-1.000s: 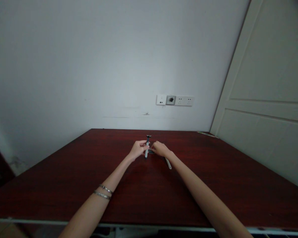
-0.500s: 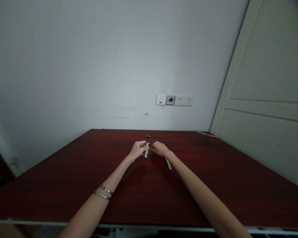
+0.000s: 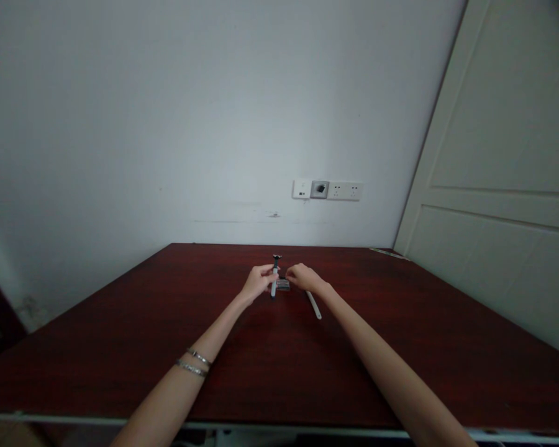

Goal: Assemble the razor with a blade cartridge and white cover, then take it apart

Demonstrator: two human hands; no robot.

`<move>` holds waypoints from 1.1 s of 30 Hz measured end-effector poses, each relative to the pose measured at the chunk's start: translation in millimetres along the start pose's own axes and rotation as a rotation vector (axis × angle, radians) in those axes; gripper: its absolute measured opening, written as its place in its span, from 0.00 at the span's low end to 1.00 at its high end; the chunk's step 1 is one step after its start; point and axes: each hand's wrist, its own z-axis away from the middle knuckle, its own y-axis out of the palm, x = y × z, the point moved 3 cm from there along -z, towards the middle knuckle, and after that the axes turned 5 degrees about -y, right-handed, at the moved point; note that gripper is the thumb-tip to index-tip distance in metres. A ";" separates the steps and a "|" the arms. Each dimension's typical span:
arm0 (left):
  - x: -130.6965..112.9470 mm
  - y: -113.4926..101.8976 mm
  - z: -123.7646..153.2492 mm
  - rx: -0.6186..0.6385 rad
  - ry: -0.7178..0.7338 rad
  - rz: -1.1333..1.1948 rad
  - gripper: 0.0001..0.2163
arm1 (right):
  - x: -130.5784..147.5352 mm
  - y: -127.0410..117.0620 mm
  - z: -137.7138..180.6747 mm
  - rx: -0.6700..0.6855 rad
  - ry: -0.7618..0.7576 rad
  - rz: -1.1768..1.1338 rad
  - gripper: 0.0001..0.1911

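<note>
My left hand (image 3: 259,281) is closed around a razor (image 3: 274,287) with a light grey handle, held upright with its dark head at the top. Just right of the razor is a small flat case (image 3: 282,285), grey and dark, too small to make out in detail. Over the case's right side my right hand (image 3: 302,275) is bent with its fingers drawn together; whatever may be between them is hidden. A slim white handle (image 3: 314,306) with a hole at its near end lies on the table below my right wrist, its far end covered by the hand.
The dark red wooden table (image 3: 144,347) reaches back to a pale wall. Wall sockets (image 3: 345,190) sit above its back edge. A white panelled door (image 3: 498,205) leans in along the right, and a thin strip (image 3: 389,253) lies at the back right corner.
My right hand has shifted slightly right, away from the razor, uncovering more of the small case and the white handle. My left hand keeps the razor in nearly the same place.
</note>
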 end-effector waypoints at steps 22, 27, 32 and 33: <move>-13.1 3.1 6.9 -0.005 0.107 0.034 0.15 | 19.7 -34.2 43.8 -0.340 -0.147 -0.617 0.14; -15.0 3.7 7.4 -0.005 0.152 0.016 0.15 | 23.0 -34.3 44.8 -0.334 -0.117 -0.648 0.15; -16.3 4.5 7.0 -0.016 0.188 0.011 0.14 | 26.3 -34.8 45.0 -0.343 -0.121 -0.644 0.15; -16.9 4.5 7.3 -0.016 0.192 0.011 0.14 | 25.8 -35.1 45.1 -0.346 -0.120 -0.640 0.15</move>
